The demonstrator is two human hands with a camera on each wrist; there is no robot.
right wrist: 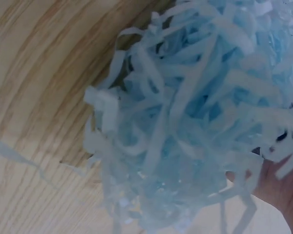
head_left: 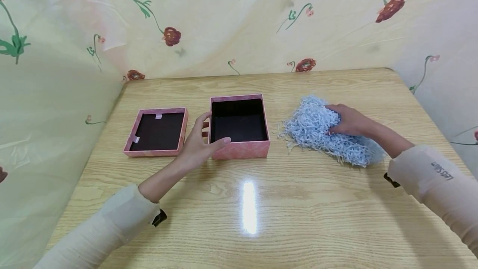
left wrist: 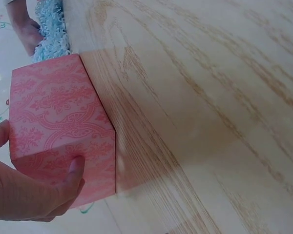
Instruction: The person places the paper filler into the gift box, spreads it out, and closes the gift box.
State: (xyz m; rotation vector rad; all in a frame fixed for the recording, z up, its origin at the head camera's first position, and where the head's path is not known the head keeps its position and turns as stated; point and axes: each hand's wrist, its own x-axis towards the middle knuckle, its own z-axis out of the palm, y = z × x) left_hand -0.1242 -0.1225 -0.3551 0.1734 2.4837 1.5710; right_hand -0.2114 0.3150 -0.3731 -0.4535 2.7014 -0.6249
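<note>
A pink patterned box (head_left: 240, 150) with a dark interior stands open-topped mid-table. My left hand (head_left: 196, 143) holds its front left corner, the thumb at the front rim and the bent fingers along the left wall. In the left wrist view that hand (left wrist: 34, 190) lies against the pink side of the box (left wrist: 58, 105). To the right, my right hand (head_left: 349, 120) grips a heap of pale blue shredded paper (head_left: 313, 123), its fingertips sunk among the strands. Close up, loose strips of the shredded paper (right wrist: 185, 112) hide most of the right hand (right wrist: 278, 190).
Left of the box lies its shallow pink lid (head_left: 160, 132), dark inside up, with two small pale tabs. Clear plastic (head_left: 374, 152) shows at the near end of the heap. Flower-printed sheeting (head_left: 231, 20) hangs behind the wooden table (head_left: 298, 211).
</note>
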